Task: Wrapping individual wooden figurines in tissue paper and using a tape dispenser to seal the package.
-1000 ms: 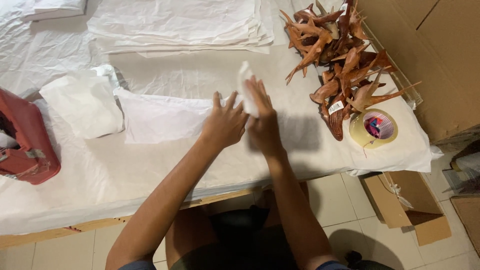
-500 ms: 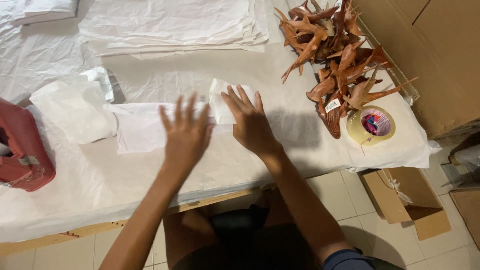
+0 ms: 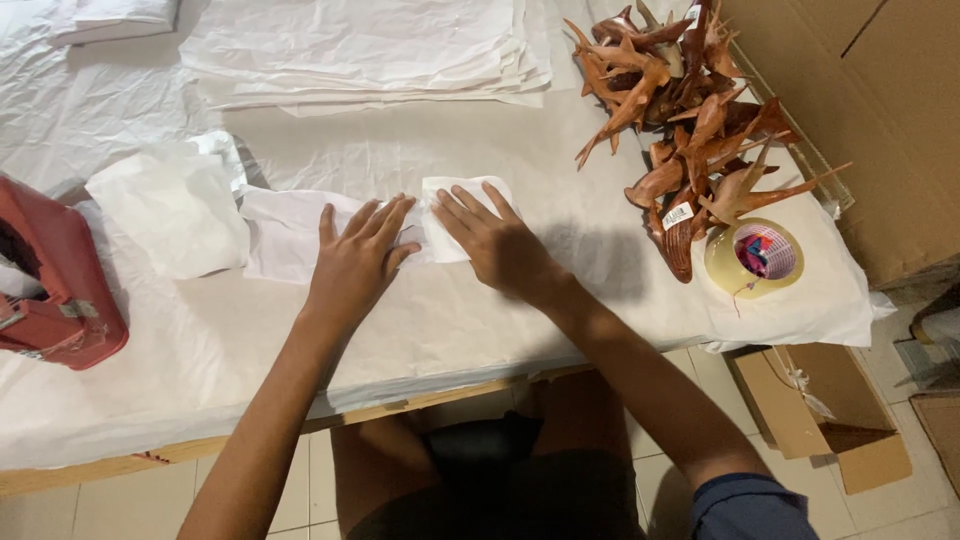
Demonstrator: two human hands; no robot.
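Note:
My left hand [image 3: 355,260] lies flat, fingers spread, on a sheet of white wrapping paper [image 3: 285,230] on the paper-covered table [image 3: 480,330]. Just to its right, my right hand [image 3: 495,240] presses flat on a small folded white paper packet [image 3: 455,200]; its fingertips cover the packet's lower part. The two hands almost touch at the fingertips. Neither hand grips anything.
A heap of brown carved wooden birds [image 3: 690,120] and a roll of tape [image 3: 755,260] sit at the right. A stack of white sheets [image 3: 370,45] lies at the back, a crumpled white sheet [image 3: 170,205] and a red tape dispenser [image 3: 50,275] at the left. Cardboard boxes [image 3: 830,410] stand on the floor.
Both hands have slid down and left along the paper, flattening it. The folded packet now lies flat under my right hand instead of standing up between my hands.

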